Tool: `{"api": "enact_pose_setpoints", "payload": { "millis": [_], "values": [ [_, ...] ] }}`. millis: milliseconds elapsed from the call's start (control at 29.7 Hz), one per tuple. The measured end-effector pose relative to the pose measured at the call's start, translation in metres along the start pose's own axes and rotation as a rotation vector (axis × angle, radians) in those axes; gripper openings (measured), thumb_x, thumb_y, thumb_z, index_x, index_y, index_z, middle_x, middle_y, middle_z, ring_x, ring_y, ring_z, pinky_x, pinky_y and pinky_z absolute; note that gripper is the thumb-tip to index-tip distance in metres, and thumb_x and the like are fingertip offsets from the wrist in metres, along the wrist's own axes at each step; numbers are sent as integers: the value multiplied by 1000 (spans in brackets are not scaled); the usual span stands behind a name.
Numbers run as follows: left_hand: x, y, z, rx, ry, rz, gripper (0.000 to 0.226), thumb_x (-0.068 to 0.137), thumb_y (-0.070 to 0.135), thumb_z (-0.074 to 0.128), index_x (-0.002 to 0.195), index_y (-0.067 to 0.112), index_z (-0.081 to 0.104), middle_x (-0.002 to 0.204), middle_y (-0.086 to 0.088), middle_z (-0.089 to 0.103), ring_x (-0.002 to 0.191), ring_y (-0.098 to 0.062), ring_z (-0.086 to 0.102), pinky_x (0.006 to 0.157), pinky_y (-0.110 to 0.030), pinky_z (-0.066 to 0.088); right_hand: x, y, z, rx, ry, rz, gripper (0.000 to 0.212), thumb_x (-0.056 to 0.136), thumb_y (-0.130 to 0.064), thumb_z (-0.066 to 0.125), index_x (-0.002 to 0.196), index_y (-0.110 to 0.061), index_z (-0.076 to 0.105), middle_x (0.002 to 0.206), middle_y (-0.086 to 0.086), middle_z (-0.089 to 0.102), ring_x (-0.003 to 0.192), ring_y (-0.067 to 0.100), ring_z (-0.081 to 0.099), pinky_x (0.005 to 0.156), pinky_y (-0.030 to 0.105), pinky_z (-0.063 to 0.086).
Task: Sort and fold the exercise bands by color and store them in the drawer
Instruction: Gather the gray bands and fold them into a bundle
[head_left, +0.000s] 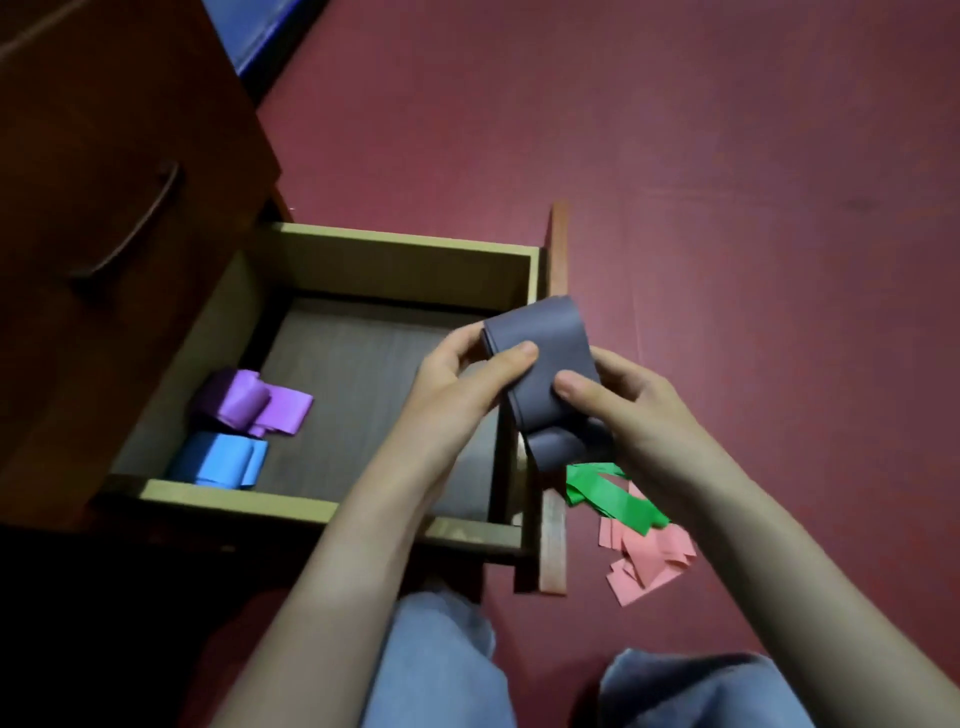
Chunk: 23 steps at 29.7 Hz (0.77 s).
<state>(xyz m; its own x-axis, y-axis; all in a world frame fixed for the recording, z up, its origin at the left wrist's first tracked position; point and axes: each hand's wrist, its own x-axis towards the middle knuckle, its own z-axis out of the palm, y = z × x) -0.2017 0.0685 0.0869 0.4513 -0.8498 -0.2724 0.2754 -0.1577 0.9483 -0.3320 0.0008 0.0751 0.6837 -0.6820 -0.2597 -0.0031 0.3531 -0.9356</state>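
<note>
The left hand (457, 387) and the right hand (631, 415) both gripped one folded grey band (540, 353), which was held in the air above the 3 o'clock edge of the open drawer (395, 245). The left thumb lay on the front face of the band, and the other left fingers were curled behind its 9 o'clock edge. The right thumb pressed on the lower part of the band, and the right fingers were wrapped behind it at its 4 o'clock side. A loose loop of the same band hung down under the right thumb. Inside the drawer, a folded purple band (252, 402) lay at the 9 o'clock side of the bottom, and a folded blue band (223, 460) lay just beside it toward 7 o'clock, near the front wall; I could not tell if these two touched. On the red floor (727, 156), at 5 o'clock from the hands, an unfolded green band (615, 493) lay partly over loose pink bands (649, 564). A dark wooden cabinet (104, 130) with a curved handle (130, 223) stood at 10 o'clock. The knees of the person, in blue jeans (441, 670), were at 6 o'clock.
</note>
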Motion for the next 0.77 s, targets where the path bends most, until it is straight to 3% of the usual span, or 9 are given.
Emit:
{"api": "enact_pose_setpoints", "payload": {
  "millis": [135,235,303,370,504,605,774],
  "values": [
    [7,-8,-56,16,139,-52,46,69,27,67,111,10,58,105,-8,67,92,-16,64,86,-30,51,43,16,43,-91,-68,105,29,80,-17,63,109,-16,61,98,1,69,89,14,66,73,25,53],
    [24,-19,-95,25,277,-104,37,75,21,70,108,10,56,111,-12,64,99,-22,62,94,-35,48,82,39,70,-79,-26,185,45,78,-14,68,120,-8,52,109,8,66,96,18,64,79,27,51],
    [39,-27,-122,46,340,-130,26,82,14,63,106,14,51,111,-11,61,98,-22,59,90,-33,46,110,55,91,-96,-25,230,47,77,-12,69,120,-5,52,116,12,64,101,20,62,83,30,49],
    [54,-33,-145,99,409,-131,30,84,13,61,112,14,49,114,-11,60,98,-20,57,84,-28,45,135,68,108,-136,-54,250,40,79,-10,67,117,-5,56,116,12,63,101,20,60,86,29,48],
    [78,-39,-186,435,552,-102,48,86,14,58,131,9,43,130,-6,49,116,-18,48,83,-11,32,182,85,141,-233,-138,248,30,81,-7,64,111,-7,59,109,10,64,96,17,59,80,25,48],
    [87,-40,-214,721,626,-7,48,87,11,51,134,14,42,140,-7,44,128,-21,41,100,-25,31,216,96,162,-292,-179,241,30,81,-6,64,111,-7,61,102,9,63,94,19,58,84,33,49],
    [94,-50,-233,837,579,-105,43,92,8,32,132,17,45,137,-6,49,122,-23,46,91,-25,33,252,112,193,-442,-278,245,29,83,-5,62,112,-6,61,115,19,64,92,19,56,79,33,47]
  ]
}}
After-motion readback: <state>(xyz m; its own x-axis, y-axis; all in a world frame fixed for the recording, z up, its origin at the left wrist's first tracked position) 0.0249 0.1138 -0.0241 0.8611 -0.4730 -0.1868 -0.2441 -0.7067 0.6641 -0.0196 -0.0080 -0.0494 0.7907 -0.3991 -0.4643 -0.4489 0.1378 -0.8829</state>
